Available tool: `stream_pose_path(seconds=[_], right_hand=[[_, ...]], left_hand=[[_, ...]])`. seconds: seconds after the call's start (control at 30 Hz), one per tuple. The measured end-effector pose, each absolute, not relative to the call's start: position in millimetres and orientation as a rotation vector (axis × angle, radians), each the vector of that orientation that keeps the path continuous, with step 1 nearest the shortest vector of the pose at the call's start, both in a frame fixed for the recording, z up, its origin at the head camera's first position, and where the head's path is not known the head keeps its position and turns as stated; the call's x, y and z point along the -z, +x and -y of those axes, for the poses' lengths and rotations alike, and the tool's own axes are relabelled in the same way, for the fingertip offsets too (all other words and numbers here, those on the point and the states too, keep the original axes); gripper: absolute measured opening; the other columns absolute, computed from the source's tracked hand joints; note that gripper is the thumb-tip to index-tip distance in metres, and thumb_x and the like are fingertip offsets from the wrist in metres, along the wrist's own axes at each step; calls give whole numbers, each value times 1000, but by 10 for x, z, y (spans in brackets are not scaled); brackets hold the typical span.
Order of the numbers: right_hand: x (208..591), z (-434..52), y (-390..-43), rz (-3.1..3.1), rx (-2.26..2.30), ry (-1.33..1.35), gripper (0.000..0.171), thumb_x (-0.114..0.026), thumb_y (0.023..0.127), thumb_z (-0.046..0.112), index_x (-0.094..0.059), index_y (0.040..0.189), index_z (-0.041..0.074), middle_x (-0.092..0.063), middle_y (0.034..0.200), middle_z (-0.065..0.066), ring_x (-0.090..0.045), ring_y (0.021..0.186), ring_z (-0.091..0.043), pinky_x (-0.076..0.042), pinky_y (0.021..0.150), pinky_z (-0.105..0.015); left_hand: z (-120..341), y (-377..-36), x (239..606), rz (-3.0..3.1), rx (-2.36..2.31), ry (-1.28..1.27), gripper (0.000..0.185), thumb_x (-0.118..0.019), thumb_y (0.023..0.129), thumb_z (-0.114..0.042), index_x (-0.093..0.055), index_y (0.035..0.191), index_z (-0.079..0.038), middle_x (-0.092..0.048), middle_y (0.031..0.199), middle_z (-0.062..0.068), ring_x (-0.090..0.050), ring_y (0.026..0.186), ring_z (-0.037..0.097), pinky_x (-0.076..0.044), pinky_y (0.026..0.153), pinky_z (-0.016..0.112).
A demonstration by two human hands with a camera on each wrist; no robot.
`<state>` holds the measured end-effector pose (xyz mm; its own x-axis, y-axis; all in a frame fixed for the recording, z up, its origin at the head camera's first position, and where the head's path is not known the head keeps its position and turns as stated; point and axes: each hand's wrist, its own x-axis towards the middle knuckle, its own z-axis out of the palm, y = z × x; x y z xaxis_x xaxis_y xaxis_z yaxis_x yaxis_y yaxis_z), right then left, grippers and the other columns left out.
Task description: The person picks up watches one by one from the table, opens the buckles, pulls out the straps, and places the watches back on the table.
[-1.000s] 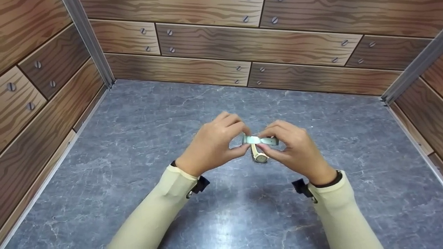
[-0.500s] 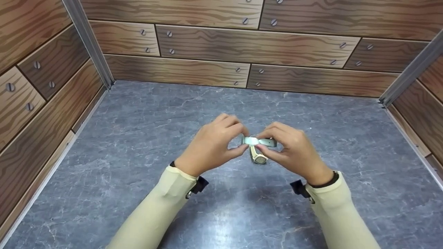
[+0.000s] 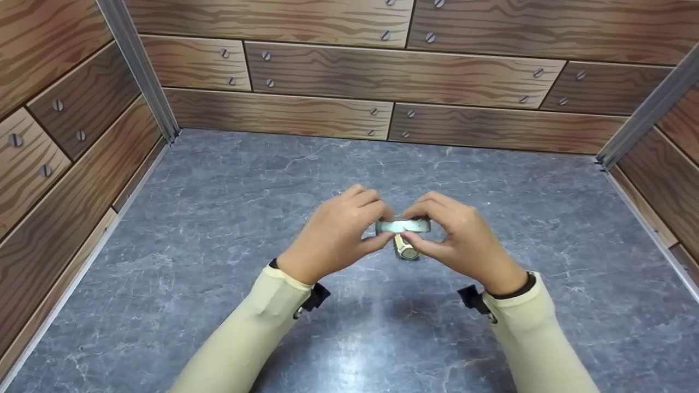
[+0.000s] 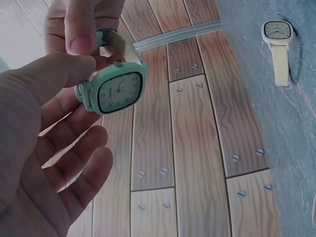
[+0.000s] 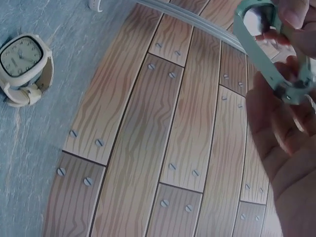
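A mint-green wristwatch (image 3: 404, 225) is held above the table between both hands. My left hand (image 3: 341, 232) pinches it between thumb and forefinger beside the case; its square white dial (image 4: 120, 93) faces the left wrist camera. My right hand (image 3: 457, 236) pinches the strap with thumb and fingers. In the right wrist view the green strap (image 5: 261, 57) forms a loop, partly hidden by fingers and cut by the frame edge. Below the hands, a cream wristwatch (image 3: 407, 251) lies on the table, partly covered by the right thumb in the head view.
The grey marbled tabletop (image 3: 246, 180) is bounded by wood-patterned walls (image 3: 327, 71) with metal corner strips. A cream watch (image 4: 277, 32) lies on it in the left wrist view, and a white watch (image 5: 22, 59) with a looped strap shows in the right wrist view.
The green strap's end, which stuck out to the right at an angle, now lies in line with the rest of the band. Both hands stay nearly in place and keep their pinch.
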<state>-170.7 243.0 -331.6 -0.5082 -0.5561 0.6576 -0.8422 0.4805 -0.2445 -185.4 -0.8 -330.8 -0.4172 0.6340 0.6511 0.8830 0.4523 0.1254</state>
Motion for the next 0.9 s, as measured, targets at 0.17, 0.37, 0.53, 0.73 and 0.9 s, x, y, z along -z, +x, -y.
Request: stream_pose_path(seconds=[0.17,0.37,0.53,0.73,0.9], right_hand=[[3283,-2521,-1700,2273,-798,1102,22,-77,86,6,-70,106,10,-68,102,-1,-64,87,-13,-53,78,-19],[3259,-2567,-1696,2273,-796,1106,20,-72,85,2,-68,103,10,-67,101,0,-62,83,-10,-54,70,-23],[3254,-2560,-1704,2263,-777,1109,17,-70,86,1,-68,101,9,-67,97,-1,-61,81,-9,-53,68,-22],[3242,-2542,-1703,2253,-754,1142,14,-69,87,0,-67,100,7,-67,95,-3,-62,79,-10,-55,65,-22],[3249,-2522,-1697,2223,-727,1164,16,-70,86,-2,-67,98,7,-67,94,-2,-62,76,-9,-53,66,-17]], left_hand=[[22,-1847,3294,2178,626,-1227,11,-77,94,-22,-72,98,-13,-67,96,-3,-55,85,14,-49,71,23],[35,-1849,3280,2162,628,-1220,11,-77,94,-22,-71,98,-13,-67,96,-3,-55,85,14,-50,72,24],[40,-1858,3286,2160,618,-1219,11,-76,94,-22,-71,98,-13,-67,96,-3,-56,86,14,-50,73,24],[44,-1858,3294,2175,629,-1213,11,-76,94,-22,-71,100,-13,-67,98,-2,-56,86,14,-50,72,24],[1,-1849,3294,2197,622,-1226,13,-74,95,-23,-72,104,-14,-68,100,-2,-57,89,14,-51,73,23]])
